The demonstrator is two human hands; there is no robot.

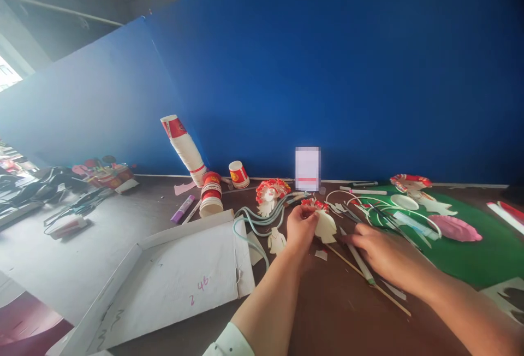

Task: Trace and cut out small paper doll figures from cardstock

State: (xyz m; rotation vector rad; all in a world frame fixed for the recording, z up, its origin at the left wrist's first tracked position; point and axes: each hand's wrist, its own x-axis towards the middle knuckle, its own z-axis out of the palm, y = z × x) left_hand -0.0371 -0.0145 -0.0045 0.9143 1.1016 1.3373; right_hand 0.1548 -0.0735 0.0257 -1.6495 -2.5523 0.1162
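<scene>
**Left hand (301,230) pinches a delicate paper cut-out (326,228) in tight quarters**

Take the cut-out as the centre of the dial, with twelve pointing at the blue partition (327,72). The left hand comes in from eight o'clock, thumb and fingers pressed together on the piece near its red-and-white fringe (313,203). The right hand (374,247) lies at four, fingers bent by the upper end of a white marker (359,262); I cannot tell whether they grip it or merely rest there.

A thin wooden stick (391,300) slants from just below the cut-out toward four. If the right wrist drops or sweeps, it could roll stick and marker into the piece and bend its edge. Too hard a pinch might crease the paper or crush the fringe.

At nine, looped grey cords (256,224) run near the left hand; a snag there could drag the smaller cut-out (277,241) beside them. At ten, the tall cup stack (186,151) appears to lean, so a knocked table could topple it.
</scene>
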